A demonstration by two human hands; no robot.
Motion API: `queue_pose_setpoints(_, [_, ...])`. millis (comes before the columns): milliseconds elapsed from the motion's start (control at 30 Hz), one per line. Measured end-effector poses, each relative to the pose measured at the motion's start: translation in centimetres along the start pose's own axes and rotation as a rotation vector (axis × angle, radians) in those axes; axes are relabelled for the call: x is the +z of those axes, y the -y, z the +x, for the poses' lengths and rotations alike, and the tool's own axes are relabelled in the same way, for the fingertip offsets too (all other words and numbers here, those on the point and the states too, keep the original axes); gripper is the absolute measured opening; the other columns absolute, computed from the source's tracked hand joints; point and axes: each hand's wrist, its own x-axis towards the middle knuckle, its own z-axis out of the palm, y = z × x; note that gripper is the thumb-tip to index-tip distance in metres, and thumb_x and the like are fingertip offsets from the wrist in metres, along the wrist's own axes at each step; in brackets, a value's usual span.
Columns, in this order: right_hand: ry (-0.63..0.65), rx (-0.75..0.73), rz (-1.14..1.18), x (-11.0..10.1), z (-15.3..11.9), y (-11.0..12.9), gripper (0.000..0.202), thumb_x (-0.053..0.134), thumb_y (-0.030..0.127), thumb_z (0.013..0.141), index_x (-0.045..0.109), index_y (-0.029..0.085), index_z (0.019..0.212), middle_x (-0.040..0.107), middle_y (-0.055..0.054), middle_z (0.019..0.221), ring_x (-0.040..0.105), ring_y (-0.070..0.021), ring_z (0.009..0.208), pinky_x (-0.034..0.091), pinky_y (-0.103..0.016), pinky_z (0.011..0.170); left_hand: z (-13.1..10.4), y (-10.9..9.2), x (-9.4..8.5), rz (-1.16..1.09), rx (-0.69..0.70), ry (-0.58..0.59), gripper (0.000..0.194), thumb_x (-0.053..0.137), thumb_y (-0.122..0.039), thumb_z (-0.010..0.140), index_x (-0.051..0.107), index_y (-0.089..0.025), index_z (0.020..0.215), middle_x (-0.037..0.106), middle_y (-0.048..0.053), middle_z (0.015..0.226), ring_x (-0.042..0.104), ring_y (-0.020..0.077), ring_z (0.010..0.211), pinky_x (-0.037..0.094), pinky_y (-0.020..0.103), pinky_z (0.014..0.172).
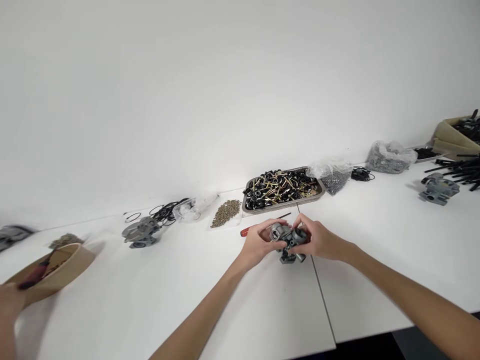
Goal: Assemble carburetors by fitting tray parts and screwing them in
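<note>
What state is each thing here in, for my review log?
Grey metal part with round openings: gripped by left hand and right hand.
Red-handled tool with dark shaft: lying down, partly hidden.
Shallow metal tray: heaped with black and gold-coloured parts.
Small brass-coloured pieces: piled.
Curved tan container: open, contents blurred.
Grey metal unit at left: unheld.
Grey metal unit at right: unheld.

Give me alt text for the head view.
A person's left hand and right hand hold a grey mechanical part at a white table. Beyond lie a red-handled tool and a tray of small parts; another person's hand shows at left.
</note>
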Motion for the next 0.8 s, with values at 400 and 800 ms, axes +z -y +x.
queue_pose_setpoints(400, [0.098,0.125,-0.465,-1.1,-0.4,4.0,0.038,0.052,0.059,0.092,0.057,0.026,0.108,0.057,0.002,0.065,0.048,-0.0138,0.056,0.032,-0.026,0.053,0.5,2.1,-1.7,0.167,0.144,0.246,0.05,0.078,-0.023,0.066,0.065,-0.015,0.115,0.067,0.01,0.114,0.061,0.0201,0.102,0.053,0.037,0.095])
queue_pose_setpoints(800, [-0.303,-0.163,-0.644,-2.7,14.9,2.5,0.015,0.058,0.016,0.084,0.062,0.015,0.099,0.063,-0.011,0.109,0.059,-0.0207,0.094,0.047,-0.036,0.084,0.0,1.9,-1.5,0.168,0.156,0.244,0.044,0.075,-0.024,0.067,0.064,-0.016,0.109,0.063,0.009,0.109,0.058,0.0185,0.097,0.053,0.033,0.088])
